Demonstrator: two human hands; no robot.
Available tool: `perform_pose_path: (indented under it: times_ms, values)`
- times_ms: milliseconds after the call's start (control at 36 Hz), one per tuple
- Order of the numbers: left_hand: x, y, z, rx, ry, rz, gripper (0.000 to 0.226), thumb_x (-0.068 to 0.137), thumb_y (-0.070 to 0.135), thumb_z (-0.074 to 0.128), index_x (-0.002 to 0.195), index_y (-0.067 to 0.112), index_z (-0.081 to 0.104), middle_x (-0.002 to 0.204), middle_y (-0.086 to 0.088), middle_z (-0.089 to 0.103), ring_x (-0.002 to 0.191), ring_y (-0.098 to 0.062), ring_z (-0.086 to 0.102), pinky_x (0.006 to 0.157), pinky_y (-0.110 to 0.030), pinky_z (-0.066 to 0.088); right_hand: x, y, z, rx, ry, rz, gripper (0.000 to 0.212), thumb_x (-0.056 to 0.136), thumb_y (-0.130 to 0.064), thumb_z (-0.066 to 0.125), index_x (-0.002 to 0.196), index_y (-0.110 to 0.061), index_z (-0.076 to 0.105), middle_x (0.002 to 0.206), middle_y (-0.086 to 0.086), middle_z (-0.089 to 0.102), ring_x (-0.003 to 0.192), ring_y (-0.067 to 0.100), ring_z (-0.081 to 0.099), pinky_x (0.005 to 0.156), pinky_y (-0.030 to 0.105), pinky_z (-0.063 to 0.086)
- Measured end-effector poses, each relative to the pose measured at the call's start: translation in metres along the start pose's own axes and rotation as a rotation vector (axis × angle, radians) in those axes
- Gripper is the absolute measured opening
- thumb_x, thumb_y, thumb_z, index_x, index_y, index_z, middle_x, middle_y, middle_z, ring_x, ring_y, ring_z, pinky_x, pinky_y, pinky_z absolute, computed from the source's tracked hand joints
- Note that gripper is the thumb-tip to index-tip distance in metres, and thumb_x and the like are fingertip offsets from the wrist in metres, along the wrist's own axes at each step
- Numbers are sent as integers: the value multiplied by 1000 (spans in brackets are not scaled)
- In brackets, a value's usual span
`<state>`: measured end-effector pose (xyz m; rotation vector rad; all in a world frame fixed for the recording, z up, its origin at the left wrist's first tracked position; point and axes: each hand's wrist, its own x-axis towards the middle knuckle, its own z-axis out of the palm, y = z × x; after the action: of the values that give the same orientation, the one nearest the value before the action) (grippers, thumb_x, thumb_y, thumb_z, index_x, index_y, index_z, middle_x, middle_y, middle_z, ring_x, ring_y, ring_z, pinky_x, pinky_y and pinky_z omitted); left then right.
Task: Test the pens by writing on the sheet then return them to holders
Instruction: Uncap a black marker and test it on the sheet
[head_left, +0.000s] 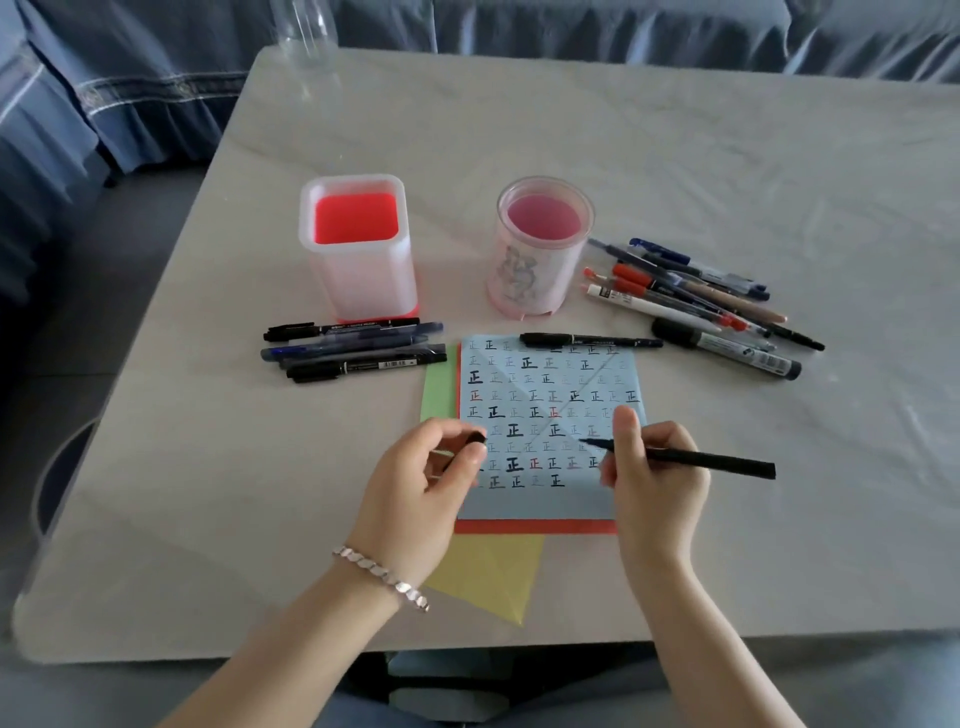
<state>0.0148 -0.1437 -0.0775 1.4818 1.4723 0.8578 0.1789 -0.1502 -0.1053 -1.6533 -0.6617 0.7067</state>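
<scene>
Black pen (691, 459) in right hand (652, 467), tip over sheet (545, 384), left hand (421, 478) pinching cap (475, 439)

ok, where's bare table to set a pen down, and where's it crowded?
Free: the table behind both holders; the near-left corner beside the left hand; the near-right stretch right of the right hand, below the pen pile. Crowded: loose pens between the square holder and the blue sheet; the pile right of the round holder.

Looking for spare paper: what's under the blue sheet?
Around the blue sheet, a red sheet shows at left and bottom, then a green sheet and yellow sheet. Their covered parts are hidden.
</scene>
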Motion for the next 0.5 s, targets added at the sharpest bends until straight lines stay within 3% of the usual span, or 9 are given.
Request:
perform_pose_path:
  times_ms: [83,194,306,389,444,500]
  values:
    - [-7,14,1,-157,-67,-32,20,84,6,62,81,26,62,65,15,68,60,5,61,55,-8,43,0,-23,-7,109,-79,17,28,88,-16,57,65,-10,45,43,0,57,37,8,47,40,17,37]
    - [-12,26,-1,-318,-99,-73,10,75,11,69,80,18,64,69,6,72,62,-2,64,52,-12,44,-6,-50,-17,316,-223,162,28,93,-23,47,71,-6,51,50,8,61,41,17,53,39,21,40]
    - [-15,31,-5,-389,-94,-44,29,56,33,69,78,15,65,69,1,72,69,-24,66,54,-19,48,-14,-65,-22,342,-230,198,34,78,-36,56,55,-11,53,39,8,48,34,17,42,37,19,36]
    - [-16,33,-6,-361,-78,-24,25,55,37,71,73,20,69,71,3,72,72,-37,61,57,-27,49,-18,-68,-23,308,-221,170,33,70,-39,60,46,-17,55,38,4,42,35,15,36,39,20,33]
    - [-17,34,-5,-318,-76,-22,24,59,34,80,79,28,69,73,7,72,71,-36,61,59,-29,49,-20,-67,-22,294,-213,143,38,81,-30,58,45,-17,55,35,3,42,34,14,36,40,19,31]
    - [-17,34,-5,-293,-89,-11,23,63,31,80,82,36,68,73,11,71,65,-23,62,57,-23,48,-22,-67,-20,285,-199,116,43,87,-23,55,45,-16,54,35,3,42,32,12,36,39,16,31]
